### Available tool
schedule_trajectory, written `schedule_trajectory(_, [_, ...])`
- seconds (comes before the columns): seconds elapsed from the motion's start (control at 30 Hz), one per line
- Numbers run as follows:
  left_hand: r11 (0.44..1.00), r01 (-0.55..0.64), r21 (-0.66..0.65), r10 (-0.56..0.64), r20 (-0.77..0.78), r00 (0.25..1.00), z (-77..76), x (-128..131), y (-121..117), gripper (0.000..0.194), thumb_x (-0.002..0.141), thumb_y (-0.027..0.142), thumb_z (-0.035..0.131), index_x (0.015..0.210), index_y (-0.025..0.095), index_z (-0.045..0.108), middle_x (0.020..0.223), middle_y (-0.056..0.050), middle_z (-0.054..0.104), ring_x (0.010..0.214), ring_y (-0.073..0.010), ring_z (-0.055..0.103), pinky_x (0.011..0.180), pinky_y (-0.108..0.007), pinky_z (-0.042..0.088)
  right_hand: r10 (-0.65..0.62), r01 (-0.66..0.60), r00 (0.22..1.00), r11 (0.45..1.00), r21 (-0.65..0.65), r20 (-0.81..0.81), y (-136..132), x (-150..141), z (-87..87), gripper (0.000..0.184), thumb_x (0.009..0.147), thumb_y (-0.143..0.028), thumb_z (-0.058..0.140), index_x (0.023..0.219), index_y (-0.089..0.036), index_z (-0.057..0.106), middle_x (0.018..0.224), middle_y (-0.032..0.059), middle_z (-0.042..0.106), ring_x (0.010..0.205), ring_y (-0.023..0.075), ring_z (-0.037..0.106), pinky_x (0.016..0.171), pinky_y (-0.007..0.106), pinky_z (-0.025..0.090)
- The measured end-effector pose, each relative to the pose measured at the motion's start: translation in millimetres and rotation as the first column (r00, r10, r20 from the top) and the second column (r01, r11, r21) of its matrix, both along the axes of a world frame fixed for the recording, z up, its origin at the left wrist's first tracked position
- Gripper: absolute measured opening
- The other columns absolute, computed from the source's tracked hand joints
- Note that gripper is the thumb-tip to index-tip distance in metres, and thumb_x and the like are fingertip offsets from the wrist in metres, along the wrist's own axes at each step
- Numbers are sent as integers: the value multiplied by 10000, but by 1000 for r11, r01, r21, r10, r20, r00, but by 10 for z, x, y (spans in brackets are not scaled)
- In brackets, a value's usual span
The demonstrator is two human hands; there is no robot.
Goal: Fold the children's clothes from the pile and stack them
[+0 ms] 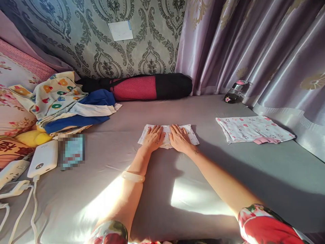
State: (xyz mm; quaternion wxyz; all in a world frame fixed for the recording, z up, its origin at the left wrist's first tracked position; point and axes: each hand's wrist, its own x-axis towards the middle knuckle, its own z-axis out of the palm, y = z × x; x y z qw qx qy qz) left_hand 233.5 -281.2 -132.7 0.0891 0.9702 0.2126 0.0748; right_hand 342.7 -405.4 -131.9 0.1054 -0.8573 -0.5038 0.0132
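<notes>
A small white printed cloth [189, 133], folded into a narrow strip, lies on the grey bed sheet [203, 189] in the middle of the view. My left hand [153, 138] lies flat on its left half with the fingers stretched out. My right hand [179, 138] rests flat on the cloth right beside it, fingers also spread. Both palms press down on the cloth and neither grips it. A pale bangle [133, 176] sits on my left wrist.
A folded white garment with pink print [254, 128] lies to the right. A pile of unfolded clothes [68, 105] sits at the left. A black and pink rolled bag [142, 87] lies along the wall. Power banks with cables [43, 158] are at the near left; a bottle [235, 91] is by the curtain.
</notes>
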Motion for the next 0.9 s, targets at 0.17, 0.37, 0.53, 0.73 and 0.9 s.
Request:
schedule_trajectory(0.17, [1000, 5, 13, -5, -12, 1000, 28, -10, -2, 501, 1018, 351, 271, 1447, 147, 432, 1519, -117, 441, 1435, -268, 345, 1193, -494, 222, 6, -6, 1000, 999, 32, 14, 5, 3, -31, 558, 1014, -307, 209, 1488, -70, 383, 1570, 139, 345, 1458, 265, 273, 1186, 486, 169])
schedule_trajectory(0.37, [1000, 11, 14, -11, 2, 1000, 61, -24, -33, 507, 1019, 344, 255, 1451, 148, 436, 1541, -114, 408, 1455, -269, 312, 1189, -500, 231, -47, 47, 999, 998, 49, 4, -21, 5, -30, 549, 1020, -330, 217, 1490, -102, 389, 1582, 127, 325, 1467, 259, 254, 1191, 499, 145])
schedule_trajectory(0.53, [996, -60, 72, 57, 45, 997, 22, -12, -7, 501, 1015, 338, 256, 1428, 150, 469, 1536, -119, 416, 1461, -273, 302, 1193, -510, 214, -196, 195, 981, 980, 29, 16, -123, 59, 44, 561, 1019, -331, 227, 1494, -70, 372, 1592, 157, 287, 1478, 281, 220, 1190, 530, 118])
schedule_trajectory(0.73, [997, -48, 64, 49, -19, 999, 2, -30, 3, 511, 1018, 351, 237, 1447, 166, 443, 1526, -122, 430, 1446, -286, 331, 1181, -531, 220, -227, 227, 974, 974, 12, -9, -152, 82, 30, 557, 1017, -349, 245, 1476, -75, 403, 1576, 157, 326, 1464, 291, 254, 1185, 533, 147])
schedule_trajectory(0.9, [996, -45, 72, 46, -14, 999, -1, -30, 3, 499, 1013, 352, 250, 1438, 184, 451, 1521, -119, 439, 1440, -288, 340, 1181, -522, 216, -223, 223, 975, 974, 25, 1, -146, 77, 8, 556, 1016, -353, 241, 1469, -79, 410, 1570, 163, 335, 1463, 295, 254, 1183, 536, 152])
